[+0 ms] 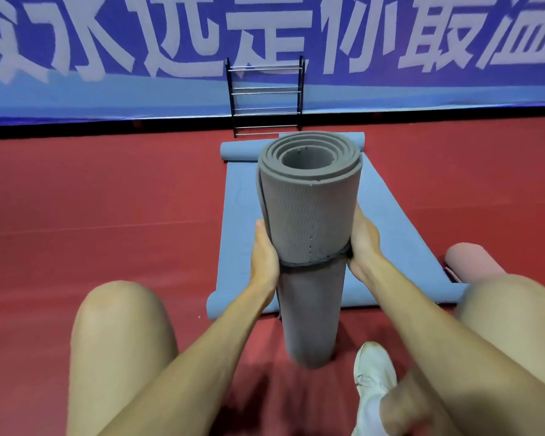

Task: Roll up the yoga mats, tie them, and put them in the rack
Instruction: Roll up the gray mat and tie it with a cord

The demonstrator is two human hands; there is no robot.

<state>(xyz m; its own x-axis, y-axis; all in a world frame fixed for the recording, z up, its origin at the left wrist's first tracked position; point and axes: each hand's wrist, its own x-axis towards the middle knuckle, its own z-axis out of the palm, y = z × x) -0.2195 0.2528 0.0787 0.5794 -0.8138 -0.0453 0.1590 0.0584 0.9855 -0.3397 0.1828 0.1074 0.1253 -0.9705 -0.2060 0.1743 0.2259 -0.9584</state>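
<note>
Your left hand [265,256] and right hand [364,243] clasp the grey mat [310,209] — upright on the floor [107,199] — at its dark band [315,262]; squeeze evenly (top coils look loose) while snugging it.

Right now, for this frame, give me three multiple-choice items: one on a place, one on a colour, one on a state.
1. Where does the rack stand?
A. Behind the person.
B. Against the banner, beyond the mats.
C. Tipped over at the far right.

2. What colour is the rolled mat between the left hand and right hand?
A. Pink.
B. Green.
C. Grey.

3. How does the blue mat lie?
A. Spread on the floor, ends curled.
B. Rolled and tied.
C. In the rack.

Answers:
1 B: the rack stands upright at the banner's foot.
2 C: both hands grip a grey roll standing on end.
3 A: it lies unrolled behind the rolled mat.
</note>
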